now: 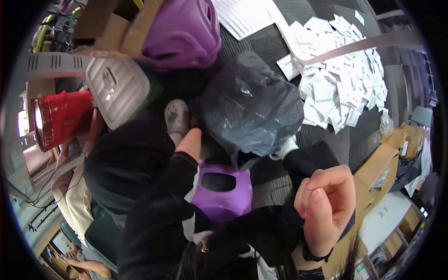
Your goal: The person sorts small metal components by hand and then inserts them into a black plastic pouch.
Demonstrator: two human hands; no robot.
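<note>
**Fist raised, other arm behind the grey bag**

The right hand (pixel 326 210) at four o'clock is curled into a closed fist, gripping nothing visible. The left hand (pixel 195 122) reaches toward centre and vanishes behind the grey plastic bag (pixel 252 107); its grip cannot be told. A purple stool (pixel 221 191) sits just below, at six o'clock of the bag.

Glossy crinkled grey plastic bag (pixel 252 105), smooth purple plastic stool (pixel 221 191), matt white paper slips (pixel 345 79)
</note>
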